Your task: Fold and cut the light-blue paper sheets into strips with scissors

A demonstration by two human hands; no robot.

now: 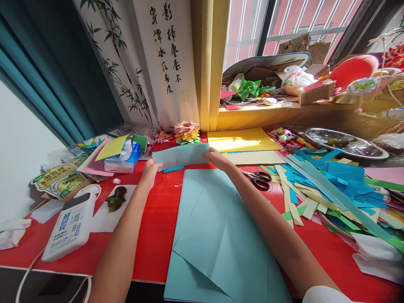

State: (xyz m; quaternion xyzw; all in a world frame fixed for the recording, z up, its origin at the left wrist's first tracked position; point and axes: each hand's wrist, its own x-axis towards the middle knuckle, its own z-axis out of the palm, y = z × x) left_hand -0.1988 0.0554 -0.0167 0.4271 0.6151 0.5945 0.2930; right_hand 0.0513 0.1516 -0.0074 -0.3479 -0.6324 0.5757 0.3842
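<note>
Stretched between my two hands is a light blue paper strip [181,155], held up over the far part of the red table. My left hand [151,170] pinches its left end, while my right hand [217,159] grips the right end. Under the strip, a few bright blue paper pieces [173,169] show partly. Just behind it rises a stack of folded colourful papers [187,132]. Large creased light blue sheets [217,235] lie below my right forearm. Scissors [260,180] with black handles rest to the right of that arm.
Cut paper strips [341,185] in blue, green and cream pile up at the right, near a metal bowl [372,150]. Yellow paper [241,139] lies by the windowsill. At left are a white power bank [69,227] with a cable, a tissue pack [121,158] and snack packaging [59,179].
</note>
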